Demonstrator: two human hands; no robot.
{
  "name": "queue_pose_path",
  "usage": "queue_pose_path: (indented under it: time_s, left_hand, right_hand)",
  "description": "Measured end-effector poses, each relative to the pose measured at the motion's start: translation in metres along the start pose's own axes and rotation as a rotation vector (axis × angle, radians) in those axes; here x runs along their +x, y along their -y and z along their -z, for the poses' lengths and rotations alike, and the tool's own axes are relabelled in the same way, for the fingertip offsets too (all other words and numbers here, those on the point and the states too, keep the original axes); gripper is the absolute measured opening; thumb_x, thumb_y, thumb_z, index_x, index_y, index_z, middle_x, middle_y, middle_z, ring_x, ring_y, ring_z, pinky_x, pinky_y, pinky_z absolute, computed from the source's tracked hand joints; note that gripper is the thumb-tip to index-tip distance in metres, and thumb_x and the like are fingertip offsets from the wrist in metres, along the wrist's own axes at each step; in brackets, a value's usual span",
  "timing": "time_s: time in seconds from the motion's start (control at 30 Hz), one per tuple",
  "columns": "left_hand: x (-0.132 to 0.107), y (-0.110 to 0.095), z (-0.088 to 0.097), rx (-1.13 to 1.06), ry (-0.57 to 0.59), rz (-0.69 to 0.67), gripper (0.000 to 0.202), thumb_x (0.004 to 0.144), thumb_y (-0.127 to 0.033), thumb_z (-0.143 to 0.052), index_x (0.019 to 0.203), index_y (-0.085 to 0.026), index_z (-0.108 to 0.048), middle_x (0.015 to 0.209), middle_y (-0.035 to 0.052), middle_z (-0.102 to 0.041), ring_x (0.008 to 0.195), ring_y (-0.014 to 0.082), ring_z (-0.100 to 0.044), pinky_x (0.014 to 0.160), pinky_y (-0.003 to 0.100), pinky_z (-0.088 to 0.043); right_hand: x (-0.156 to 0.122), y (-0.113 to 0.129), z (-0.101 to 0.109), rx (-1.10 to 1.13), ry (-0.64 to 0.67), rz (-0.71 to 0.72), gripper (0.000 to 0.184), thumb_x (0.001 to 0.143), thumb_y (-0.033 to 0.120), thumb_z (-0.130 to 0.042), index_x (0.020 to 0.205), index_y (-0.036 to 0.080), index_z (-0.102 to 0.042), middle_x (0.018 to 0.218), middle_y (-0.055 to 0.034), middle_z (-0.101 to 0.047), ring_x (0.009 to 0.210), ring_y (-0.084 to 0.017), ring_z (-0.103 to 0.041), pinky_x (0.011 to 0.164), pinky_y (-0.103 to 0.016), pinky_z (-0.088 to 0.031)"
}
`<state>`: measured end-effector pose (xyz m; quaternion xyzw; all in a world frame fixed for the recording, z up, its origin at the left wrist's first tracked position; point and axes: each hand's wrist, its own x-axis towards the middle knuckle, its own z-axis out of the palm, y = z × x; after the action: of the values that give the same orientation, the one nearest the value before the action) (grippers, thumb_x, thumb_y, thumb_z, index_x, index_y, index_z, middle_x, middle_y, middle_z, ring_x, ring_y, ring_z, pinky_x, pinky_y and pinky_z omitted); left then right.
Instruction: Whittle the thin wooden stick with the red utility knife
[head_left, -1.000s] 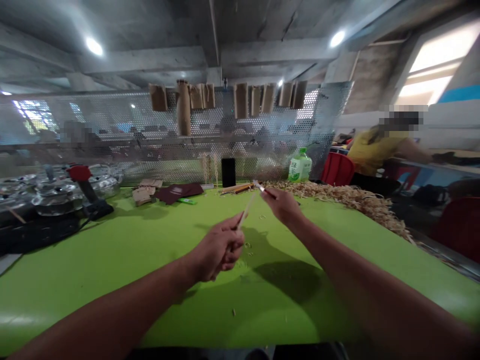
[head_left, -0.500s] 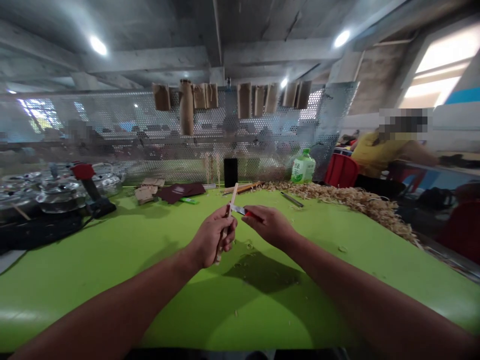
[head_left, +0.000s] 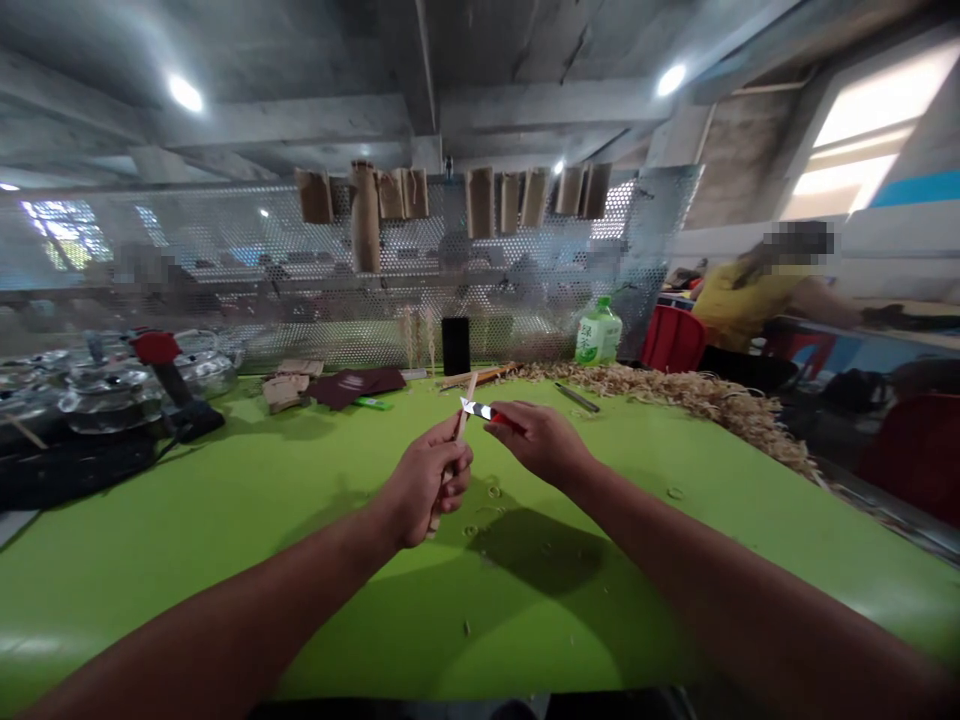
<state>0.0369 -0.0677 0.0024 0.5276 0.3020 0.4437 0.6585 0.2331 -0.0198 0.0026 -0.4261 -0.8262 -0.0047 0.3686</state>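
My left hand (head_left: 431, 477) is wrapped round a thin wooden stick (head_left: 469, 392), which stands upright with a slight tilt and shows above and below the fist. In my right hand (head_left: 544, 438) is a red-handled utility knife (head_left: 480, 410); its bright blade lies against or just at the stick, above my left thumb. The fingers of the right hand are closed on the handle and hide most of it. Below both hands, small curled shavings (head_left: 493, 492) are scattered on the green table (head_left: 360, 610).
Wood shavings (head_left: 697, 395) are heaped along the back right edge, near a green tea bottle (head_left: 598, 332). A dark pen-like tool (head_left: 577, 397), brown sandpaper sheets (head_left: 356, 385) and a phone (head_left: 455, 346) lie or stand at the back. Metal kettles (head_left: 105, 395) crowd the left. A person in yellow (head_left: 739, 300) sits right.
The knife blade has shifted slightly up and left across the stick and now catches the light. More curled shavings lie below the hands. The whole view has turned slightly.
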Motion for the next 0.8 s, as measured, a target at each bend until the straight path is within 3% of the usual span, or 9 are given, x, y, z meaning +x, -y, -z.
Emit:
queue_pose_path:
  time_s: [0.23,0.4,0.5,0.63,0.8]
  left_hand:
    - [-0.003,-0.002,-0.003,-0.008,-0.028,0.046,0.054,0.085,-0.021,-0.051,0.137,-0.023,-0.039,0.067,-0.0048,-0.044,0.044,0.0038,-0.032,0.036,0.013,-0.026]
    - [-0.012,0.001,-0.014,0.038,0.095,0.123,0.056,0.087,-0.026,-0.052,0.141,-0.023,-0.038,0.066,-0.0032,-0.049,0.043,0.0045,-0.035,0.035,0.014,-0.031]
    - [-0.008,0.001,-0.011,0.024,0.063,0.049,0.057,0.087,-0.024,-0.052,0.142,-0.021,-0.037,0.067,-0.003,-0.049,0.045,0.0054,-0.038,0.037,0.016,-0.038]
    - [0.003,0.001,0.004,-0.032,-0.054,-0.006,0.054,0.087,-0.023,-0.052,0.139,-0.019,-0.037,0.072,-0.0022,-0.051,0.047,0.0051,-0.041,0.039,0.016,-0.041]
    - [0.007,-0.002,0.006,-0.068,-0.062,0.002,0.047,0.084,-0.02,-0.053,0.13,-0.023,-0.044,0.071,-0.0043,-0.049,0.043,0.0036,-0.037,0.034,0.013,-0.033]
  right_hand:
    - [0.008,-0.017,-0.002,-0.002,-0.058,-0.046,0.029,0.088,0.042,-0.051,0.097,0.021,-0.069,0.081,-0.0044,-0.067,0.066,-0.015,-0.054,0.058,-0.025,-0.032]
    - [0.022,-0.068,0.02,-0.041,-0.167,-0.382,0.037,0.087,0.044,-0.044,0.079,0.016,-0.067,0.056,-0.0005,-0.054,0.052,-0.013,-0.045,0.05,-0.026,-0.026]
    - [0.023,-0.082,0.027,-0.072,-0.203,-0.409,0.036,0.086,0.045,-0.046,0.075,0.017,-0.065,0.058,-0.001,-0.054,0.054,-0.014,-0.046,0.051,-0.026,-0.026]
    - [0.013,-0.052,0.011,-0.007,-0.125,-0.255,0.033,0.087,0.045,-0.048,0.086,0.018,-0.066,0.065,-0.0012,-0.059,0.058,-0.014,-0.049,0.054,-0.024,-0.029]
    - [0.001,-0.004,-0.006,0.085,0.077,-0.012,0.028,0.09,0.041,-0.048,0.093,0.019,-0.066,0.074,-0.0019,-0.063,0.062,-0.013,-0.05,0.057,-0.023,-0.03]
